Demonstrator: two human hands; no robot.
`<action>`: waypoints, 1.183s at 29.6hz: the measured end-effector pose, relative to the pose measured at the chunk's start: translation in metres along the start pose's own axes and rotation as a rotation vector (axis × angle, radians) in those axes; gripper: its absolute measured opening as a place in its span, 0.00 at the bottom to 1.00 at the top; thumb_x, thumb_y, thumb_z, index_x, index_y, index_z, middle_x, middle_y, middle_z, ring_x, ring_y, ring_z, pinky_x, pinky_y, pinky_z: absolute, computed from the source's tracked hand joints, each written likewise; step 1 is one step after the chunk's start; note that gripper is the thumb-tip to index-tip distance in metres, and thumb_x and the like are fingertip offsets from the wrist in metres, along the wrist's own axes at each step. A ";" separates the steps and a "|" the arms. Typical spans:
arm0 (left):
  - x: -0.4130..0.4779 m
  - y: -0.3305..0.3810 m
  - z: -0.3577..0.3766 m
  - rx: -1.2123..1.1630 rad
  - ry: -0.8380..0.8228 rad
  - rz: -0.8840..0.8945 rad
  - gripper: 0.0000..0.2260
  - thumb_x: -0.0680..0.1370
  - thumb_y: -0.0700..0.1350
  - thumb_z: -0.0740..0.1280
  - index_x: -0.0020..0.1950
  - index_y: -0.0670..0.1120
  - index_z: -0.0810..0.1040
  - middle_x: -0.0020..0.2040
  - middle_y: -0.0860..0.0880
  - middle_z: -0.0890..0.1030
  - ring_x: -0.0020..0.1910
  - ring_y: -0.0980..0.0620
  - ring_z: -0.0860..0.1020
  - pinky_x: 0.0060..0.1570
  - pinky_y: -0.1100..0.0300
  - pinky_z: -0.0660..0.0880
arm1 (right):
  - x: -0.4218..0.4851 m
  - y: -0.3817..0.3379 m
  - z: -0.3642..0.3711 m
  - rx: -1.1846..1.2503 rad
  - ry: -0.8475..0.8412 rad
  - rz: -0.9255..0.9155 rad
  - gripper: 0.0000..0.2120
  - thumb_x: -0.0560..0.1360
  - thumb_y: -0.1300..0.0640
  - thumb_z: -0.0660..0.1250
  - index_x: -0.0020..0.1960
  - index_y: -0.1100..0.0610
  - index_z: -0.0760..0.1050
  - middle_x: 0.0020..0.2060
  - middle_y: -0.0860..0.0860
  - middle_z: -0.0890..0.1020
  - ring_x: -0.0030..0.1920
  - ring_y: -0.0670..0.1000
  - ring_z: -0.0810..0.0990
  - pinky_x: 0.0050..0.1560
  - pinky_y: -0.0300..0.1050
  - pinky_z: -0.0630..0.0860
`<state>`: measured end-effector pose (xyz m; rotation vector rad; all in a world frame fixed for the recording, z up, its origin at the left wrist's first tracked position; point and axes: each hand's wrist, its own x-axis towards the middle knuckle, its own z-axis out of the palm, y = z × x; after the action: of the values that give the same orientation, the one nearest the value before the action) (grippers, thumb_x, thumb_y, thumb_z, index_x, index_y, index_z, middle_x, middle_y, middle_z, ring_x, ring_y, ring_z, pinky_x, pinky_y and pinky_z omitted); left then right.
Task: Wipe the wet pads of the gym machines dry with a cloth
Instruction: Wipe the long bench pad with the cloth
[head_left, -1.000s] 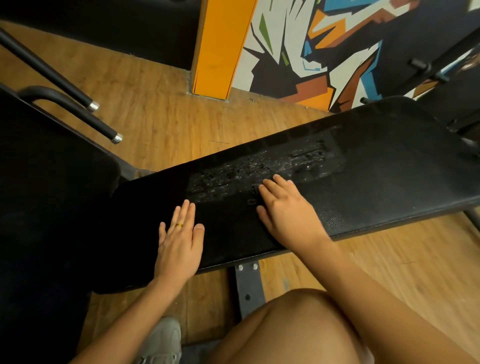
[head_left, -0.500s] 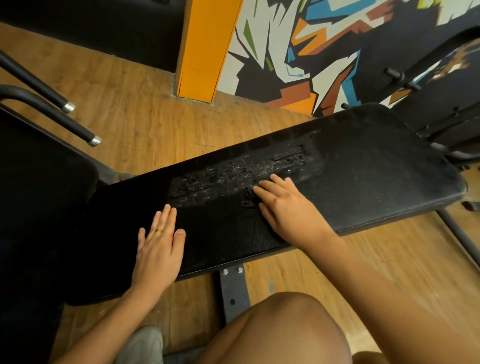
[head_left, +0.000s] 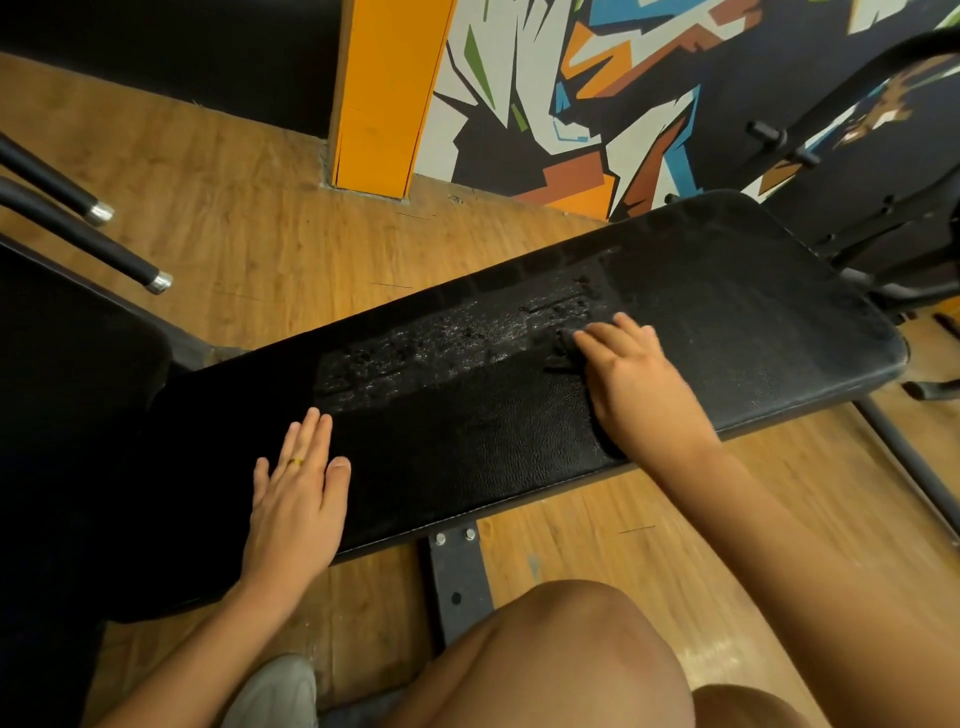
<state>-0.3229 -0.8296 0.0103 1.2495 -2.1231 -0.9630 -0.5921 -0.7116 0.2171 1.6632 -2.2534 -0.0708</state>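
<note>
Small dark cloth (head_left: 563, 348), mostly hidden beneath the right hand (head_left: 639, 384); its nearly straight fingers pressed it onto the wet streak (head_left: 447, 348) of the long black vinyl gym pad (head_left: 727, 322). Left hand (head_left: 298, 499) lay flat, fingers straight, on that pad.

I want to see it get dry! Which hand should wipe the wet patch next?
Right. The right hand presses the dark cloth at the edge of the wet patch; the left hand lies flat on the bench pad, holding nothing.
</note>
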 end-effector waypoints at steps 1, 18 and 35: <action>0.000 0.000 0.000 0.000 0.003 0.004 0.30 0.81 0.60 0.43 0.82 0.51 0.53 0.82 0.57 0.50 0.80 0.60 0.46 0.80 0.48 0.43 | -0.001 0.004 -0.003 -0.007 0.022 0.045 0.21 0.80 0.63 0.63 0.73 0.62 0.72 0.68 0.59 0.76 0.73 0.66 0.66 0.74 0.64 0.61; 0.044 -0.003 -0.010 0.089 -0.010 -0.118 0.29 0.85 0.57 0.53 0.83 0.44 0.54 0.83 0.47 0.53 0.82 0.48 0.51 0.78 0.40 0.46 | -0.010 0.032 -0.016 -0.029 -0.011 0.016 0.21 0.81 0.58 0.62 0.73 0.63 0.71 0.67 0.60 0.75 0.73 0.66 0.66 0.73 0.65 0.63; 0.046 -0.011 -0.005 0.087 0.013 -0.099 0.31 0.84 0.60 0.51 0.83 0.46 0.54 0.83 0.50 0.52 0.82 0.54 0.48 0.78 0.43 0.45 | 0.004 0.053 -0.019 0.003 -0.099 -0.030 0.23 0.82 0.62 0.62 0.77 0.63 0.66 0.75 0.59 0.69 0.77 0.66 0.61 0.75 0.65 0.61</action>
<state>-0.3348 -0.8758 0.0080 1.4114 -2.1309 -0.9091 -0.6365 -0.6957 0.2485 1.7309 -2.3007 -0.1600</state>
